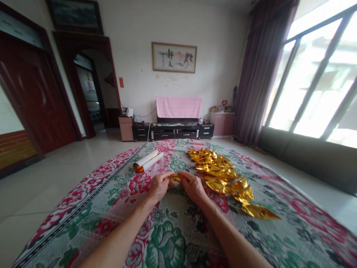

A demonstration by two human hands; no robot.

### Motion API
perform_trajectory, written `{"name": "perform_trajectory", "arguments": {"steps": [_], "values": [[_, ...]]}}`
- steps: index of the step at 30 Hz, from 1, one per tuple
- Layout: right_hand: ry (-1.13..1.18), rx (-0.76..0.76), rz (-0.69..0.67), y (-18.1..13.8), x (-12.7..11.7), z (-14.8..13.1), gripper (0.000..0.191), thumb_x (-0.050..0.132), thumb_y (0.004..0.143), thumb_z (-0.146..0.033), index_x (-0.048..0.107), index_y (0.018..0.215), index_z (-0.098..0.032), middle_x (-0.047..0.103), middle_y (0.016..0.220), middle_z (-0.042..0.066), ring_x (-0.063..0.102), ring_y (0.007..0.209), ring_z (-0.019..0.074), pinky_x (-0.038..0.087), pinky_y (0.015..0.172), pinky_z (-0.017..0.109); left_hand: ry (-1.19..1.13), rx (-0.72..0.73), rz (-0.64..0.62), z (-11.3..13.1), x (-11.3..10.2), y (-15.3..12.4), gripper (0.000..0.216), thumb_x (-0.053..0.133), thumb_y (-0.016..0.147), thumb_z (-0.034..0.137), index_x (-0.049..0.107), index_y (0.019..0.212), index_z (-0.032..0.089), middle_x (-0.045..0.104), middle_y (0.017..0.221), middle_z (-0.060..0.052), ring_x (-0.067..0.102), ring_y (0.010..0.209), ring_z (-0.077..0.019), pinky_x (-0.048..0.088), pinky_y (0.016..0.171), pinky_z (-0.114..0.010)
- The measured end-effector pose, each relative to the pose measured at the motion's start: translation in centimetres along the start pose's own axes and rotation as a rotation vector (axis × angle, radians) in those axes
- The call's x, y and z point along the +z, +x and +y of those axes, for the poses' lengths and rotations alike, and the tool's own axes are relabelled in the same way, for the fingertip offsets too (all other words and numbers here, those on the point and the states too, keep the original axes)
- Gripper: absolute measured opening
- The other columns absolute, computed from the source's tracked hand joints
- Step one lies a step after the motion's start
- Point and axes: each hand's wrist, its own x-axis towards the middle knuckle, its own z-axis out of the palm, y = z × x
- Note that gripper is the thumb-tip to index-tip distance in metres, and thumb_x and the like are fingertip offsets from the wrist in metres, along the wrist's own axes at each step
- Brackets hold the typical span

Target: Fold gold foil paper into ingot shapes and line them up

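A small piece of gold foil paper (175,179) is pinched between my two hands over the middle of the cloth. My left hand (161,187) grips its left end with thumb and fingers closed. At its right end, my right hand (192,185) holds on in the same way. The fingers cover much of the foil, so its full shape is hidden. To the right lies a heap of folded gold foil pieces (223,173), pointed at their ends. A loosely rolled sheet, white outside and gold inside (149,161), rests beyond my left hand.
A flowered cloth (167,242) covers the rounded surface under my hands. Beyond it, a low black cabinet (174,133) stands against the wall, with a pink towel (179,107) draped over something above it. A curtain (255,74) hangs beside the window at right.
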Motion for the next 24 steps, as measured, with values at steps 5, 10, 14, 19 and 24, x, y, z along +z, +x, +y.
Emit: {"name": "perform_trajectory", "arguments": {"steps": [5,10,14,19,24], "values": [[-0.011,-0.018,-0.012,-0.1,0.1,0.2,0.034,0.041,0.081,-0.027,0.068,0.100,-0.019,0.069,0.072,0.001,0.062,0.058,0.0129,0.047,0.057,0.021,-0.044,-0.013,0.000,0.0,0.1,0.0,0.037,0.046,0.077,0.019,0.063,0.109,0.017,0.069,0.064,-0.001,0.062,0.055,-0.0124,0.049,0.051,-0.022],[-0.019,-0.023,-0.019,-0.1,0.1,0.6,0.035,0.040,0.081,-0.027,0.066,0.104,-0.020,0.068,0.067,0.001,0.062,0.058,0.0130,0.046,0.056,0.021,-0.081,-0.030,-0.021,0.3,0.2,0.0,0.036,0.052,0.075,0.024,0.064,0.108,0.017,0.070,0.070,-0.003,0.063,0.056,-0.0129,0.049,0.050,-0.022],[-0.022,-0.020,0.007,-0.1,0.2,0.8,0.034,0.041,0.081,-0.026,0.067,0.101,-0.019,0.068,0.067,0.001,0.062,0.058,0.0132,0.046,0.055,0.021,-0.044,-0.016,0.003,0.3,0.2,-0.1,0.031,0.051,0.076,0.023,0.067,0.102,0.017,0.069,0.064,-0.002,0.064,0.057,-0.0138,0.050,0.052,-0.023],[-0.024,0.010,0.027,0.0,0.3,0.4,0.033,0.042,0.078,-0.025,0.069,0.096,-0.019,0.069,0.068,0.001,0.063,0.060,0.0139,0.047,0.059,0.022,-0.057,-0.014,0.025,0.7,0.3,-0.3,0.029,0.050,0.075,0.017,0.069,0.098,0.016,0.071,0.075,-0.004,0.066,0.061,-0.0135,0.052,0.056,-0.022],[-0.016,0.043,0.032,0.0,0.4,0.7,0.034,0.041,0.077,-0.025,0.069,0.096,-0.018,0.070,0.069,0.002,0.064,0.062,0.0155,0.050,0.063,0.026,0.003,0.042,0.058,1.2,0.3,-0.4,0.031,0.048,0.073,0.012,0.070,0.095,0.017,0.072,0.085,-0.004,0.067,0.072,-0.0152,0.055,0.068,-0.025]]}}
